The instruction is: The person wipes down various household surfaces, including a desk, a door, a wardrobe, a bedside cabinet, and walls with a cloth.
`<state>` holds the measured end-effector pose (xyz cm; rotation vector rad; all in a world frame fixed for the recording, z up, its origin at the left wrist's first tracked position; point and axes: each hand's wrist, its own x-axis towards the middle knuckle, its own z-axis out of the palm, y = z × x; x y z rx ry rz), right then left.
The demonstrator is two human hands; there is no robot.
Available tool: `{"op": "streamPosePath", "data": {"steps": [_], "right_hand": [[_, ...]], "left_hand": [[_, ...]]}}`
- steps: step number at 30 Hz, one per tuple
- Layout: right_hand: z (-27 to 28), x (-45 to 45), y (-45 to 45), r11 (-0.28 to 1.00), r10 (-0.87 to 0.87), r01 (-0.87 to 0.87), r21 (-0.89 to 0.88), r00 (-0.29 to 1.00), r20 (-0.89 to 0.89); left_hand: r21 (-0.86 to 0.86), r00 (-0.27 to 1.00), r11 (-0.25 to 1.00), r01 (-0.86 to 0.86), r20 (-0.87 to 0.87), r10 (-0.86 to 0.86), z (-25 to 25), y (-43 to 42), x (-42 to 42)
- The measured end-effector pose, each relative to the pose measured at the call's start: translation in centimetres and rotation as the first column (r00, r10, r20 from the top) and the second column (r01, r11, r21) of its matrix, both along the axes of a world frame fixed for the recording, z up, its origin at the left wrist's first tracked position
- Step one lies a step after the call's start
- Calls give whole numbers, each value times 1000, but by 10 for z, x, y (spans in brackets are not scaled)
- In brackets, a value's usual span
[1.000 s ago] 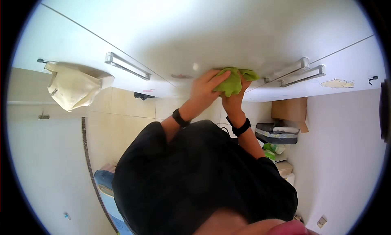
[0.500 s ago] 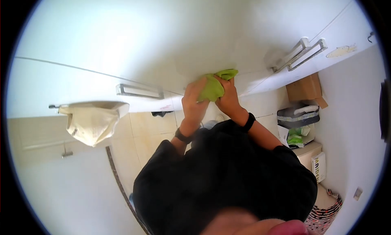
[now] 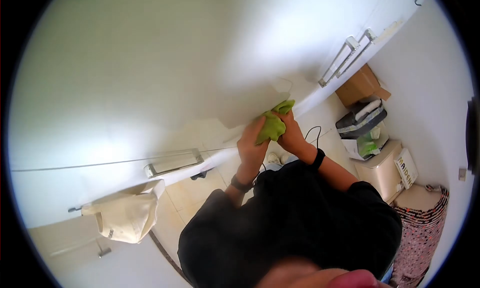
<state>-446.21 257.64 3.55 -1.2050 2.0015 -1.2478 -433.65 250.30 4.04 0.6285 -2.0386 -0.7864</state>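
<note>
Green cloth (image 3: 271, 128) sits bunched between the left hand (image 3: 251, 142) and right hand (image 3: 294, 135), both grasping it, just beside the white door panel (image 3: 150, 78); whether it touches the panel is hard to tell. Holding it from two sides probably gathers its folds. A cream fabric item (image 3: 129, 215) hangs from a hook (image 3: 74, 209), which bears it clear of the floor (image 3: 212, 184).

The cloth (image 3: 270, 128) was green, the shirt (image 3: 295, 223) and 2 wristbands (image 3: 318, 159) black, the carton (image 3: 357, 85) brown; the lower-right fabric (image 3: 419, 233) was speckled pink, with black stripes above.
</note>
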Motion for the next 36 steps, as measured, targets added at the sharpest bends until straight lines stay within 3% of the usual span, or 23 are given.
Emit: {"op": "streamPosePath", "data": {"steps": [2,4,10,13,16,22,28,31,36], "right_hand": [[0,-10,10,998,-42,42,-52,999,14],[2,-28,19,981,-80,63,-183,993,-90],[51,-80,53,838,-262,45,-543,907,-330],[69,-119,68,721,-401,41,-691,838,-370],[69,-171,79,656,-408,22,-754,851,-330],[62,-279,77,625,-348,103,-774,924,-158],[78,-379,99,595,-388,138,-792,912,-133],[45,-424,111,644,-491,221,-732,854,-174],[-33,-453,137,775,-368,284,-565,929,-38]], "left_hand": [[59,999,997,48,-15,-47,-2,4,-9],[152,995,983,99,-32,-95,4,7,-25],[-156,923,954,256,-253,-289,32,27,-88],[-284,877,911,300,-293,-380,56,45,-136],[-328,875,895,303,-277,-398,68,62,-188],[-280,961,943,182,-151,-230,79,90,-295],[-307,916,928,209,-272,-296,102,109,-408],[-306,945,920,245,-135,-297,91,120,-448],[-198,949,929,314,29,-315,29,132,-481]]}}
